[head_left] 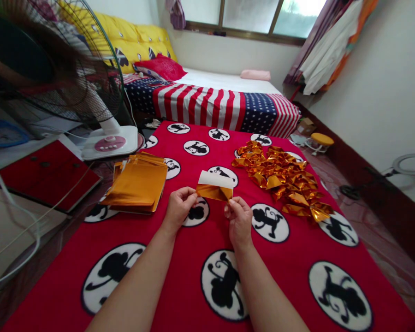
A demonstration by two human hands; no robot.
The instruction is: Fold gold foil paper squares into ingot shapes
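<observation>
A sheet of gold foil paper point(215, 191), partly folded, is stretched between my two hands over the red cloth. Its white back shows along the far part, and gold faces up on the near part. My left hand point(180, 206) pinches its left edge between thumb and fingers. At the right edge, my right hand point(240, 219) pinches the near corner. To the left lies a stack of flat gold foil sheets point(136, 184). A heap of folded gold foil pieces point(280, 175) spreads over the cloth on the right.
The red cloth point(173, 276) with black monkey figures covers the surface before me. A fan point(110, 138) stands at the left beside a red-topped box point(44, 173). Beyond is a bed point(207, 108) with a striped cover. A yellow stool point(322, 139) sits by the right wall.
</observation>
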